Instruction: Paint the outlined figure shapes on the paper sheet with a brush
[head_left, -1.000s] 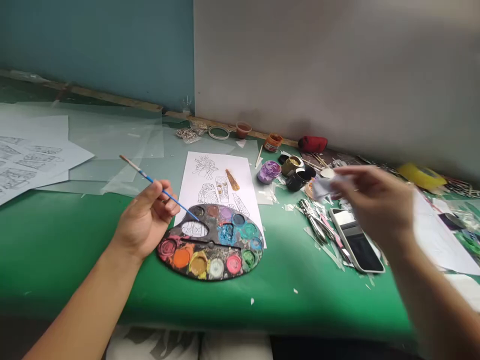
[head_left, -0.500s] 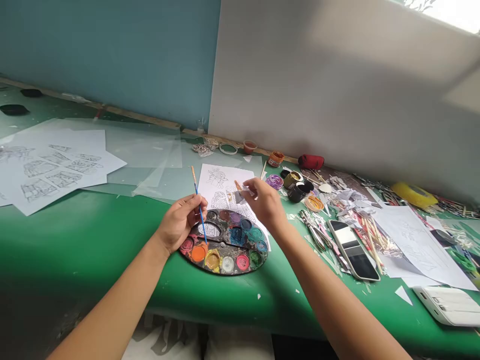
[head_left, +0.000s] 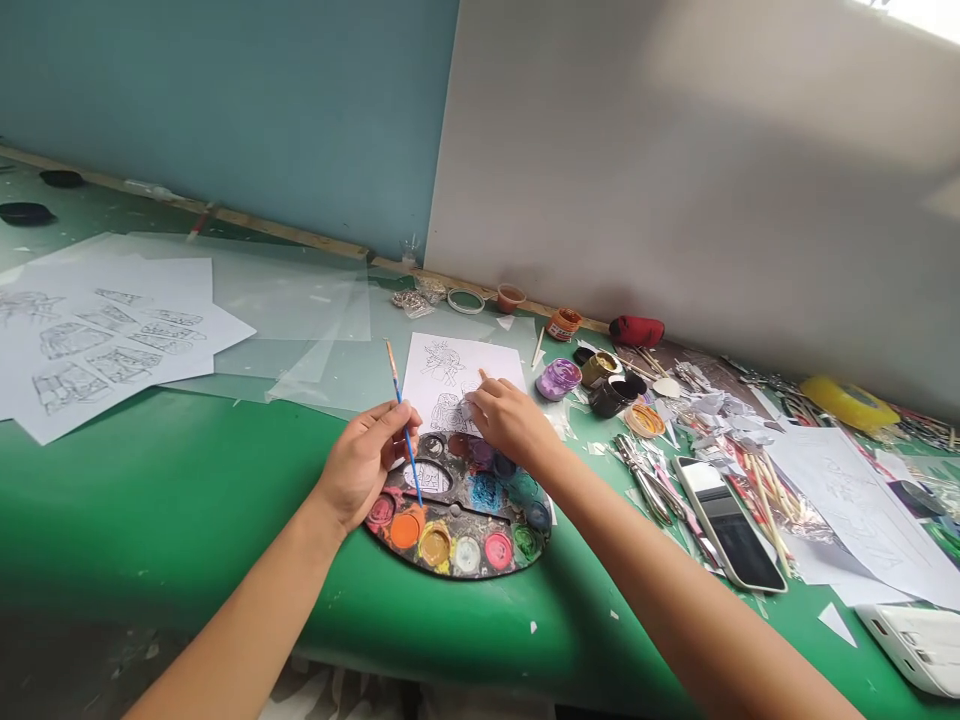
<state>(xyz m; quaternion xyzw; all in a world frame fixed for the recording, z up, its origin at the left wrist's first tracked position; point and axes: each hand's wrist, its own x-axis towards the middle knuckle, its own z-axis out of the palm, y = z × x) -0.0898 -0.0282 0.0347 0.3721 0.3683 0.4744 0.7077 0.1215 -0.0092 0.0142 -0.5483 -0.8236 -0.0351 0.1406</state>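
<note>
Thin blue-handled paintbrush (head_left: pixel 412 460), pinched in the fingers of the left hand (head_left: pixel 367 455), stands tip-down over the oval dark paint palette (head_left: pixel 459 512): likely paint loading, which calls for a steady tip. Beyond, the right hand (head_left: pixel 510 420) presses on the white line-drawing sheet (head_left: pixel 450 360); whether its fingers pinch anything cannot be told.

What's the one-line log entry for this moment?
left hand: grips paintbrush, tip at palette | right hand: fingertips on drawing sheet | nearby: purple paint jar, phone

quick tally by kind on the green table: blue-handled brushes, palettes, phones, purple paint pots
blue-handled brush: 1, held in the left hand
palette: 1
phone: 1
purple paint pot: 1
total: 4
</note>
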